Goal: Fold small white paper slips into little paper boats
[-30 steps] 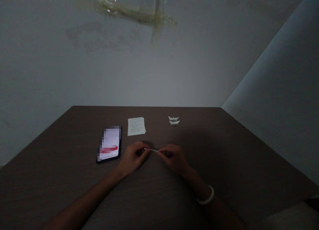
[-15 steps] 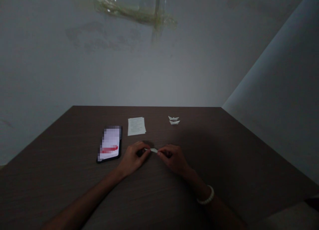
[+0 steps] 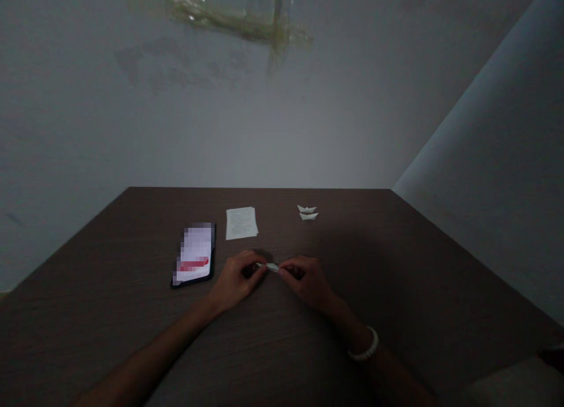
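A small folded piece of white paper (image 3: 272,267) is pinched between my two hands, low over the middle of the table. My left hand (image 3: 240,278) grips its left end between thumb and fingers. At its right end, my right hand (image 3: 307,279) closes on it in the same way. The fingertips hide both ends, so the paper's full shape cannot be made out. Farther back stand two small folded paper boats (image 3: 308,213), one close behind the other.
A short stack of printed paper sheets (image 3: 241,223) lies beyond my left hand. Left of that hand is a phone (image 3: 194,255) with its screen lit. The brown table (image 3: 352,201) meets a grey wall (image 3: 282,131) at the back, and another wall slants along the right.
The folded paper has tilted slightly between my fingertips, its middle now showing a little differently. Both hands stay in nearly the same place.
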A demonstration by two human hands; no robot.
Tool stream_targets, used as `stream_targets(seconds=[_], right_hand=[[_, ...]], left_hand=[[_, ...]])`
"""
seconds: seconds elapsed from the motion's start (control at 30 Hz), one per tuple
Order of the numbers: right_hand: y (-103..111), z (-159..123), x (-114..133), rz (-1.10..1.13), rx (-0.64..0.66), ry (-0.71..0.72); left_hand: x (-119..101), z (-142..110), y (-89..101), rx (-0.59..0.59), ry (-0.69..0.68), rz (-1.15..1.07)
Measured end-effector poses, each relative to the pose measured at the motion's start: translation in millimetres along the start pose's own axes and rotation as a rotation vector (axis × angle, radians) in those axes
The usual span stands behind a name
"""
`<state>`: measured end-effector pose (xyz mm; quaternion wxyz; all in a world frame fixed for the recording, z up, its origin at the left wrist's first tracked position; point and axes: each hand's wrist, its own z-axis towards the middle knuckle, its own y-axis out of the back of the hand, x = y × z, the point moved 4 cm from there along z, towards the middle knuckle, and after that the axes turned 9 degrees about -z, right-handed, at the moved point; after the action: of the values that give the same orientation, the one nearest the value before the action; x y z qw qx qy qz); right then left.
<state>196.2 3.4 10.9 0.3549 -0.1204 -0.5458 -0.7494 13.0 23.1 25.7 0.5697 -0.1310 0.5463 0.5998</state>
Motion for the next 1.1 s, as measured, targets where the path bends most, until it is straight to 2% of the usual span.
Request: stream_targets(seconds=[0.4,0.77,0.97,1.1], right_hand=[[-4,0,1,-0.028,0.015,0.021],[-10,0,6,0.021,0.058,0.026],[-9,0,8,0.000,0.056,0.035],[-10,0,9,-0.020,0.051,0.056]], left_hand=[[1,0,-0.1,-0.001,0.006,0.005],[7,-1,-0.5,-0.067,0.032,0.044],[4,-1,0.4,-0.044,0.072,0.051],[4,-1,-0.6,-0.058,0.043,0.054]])
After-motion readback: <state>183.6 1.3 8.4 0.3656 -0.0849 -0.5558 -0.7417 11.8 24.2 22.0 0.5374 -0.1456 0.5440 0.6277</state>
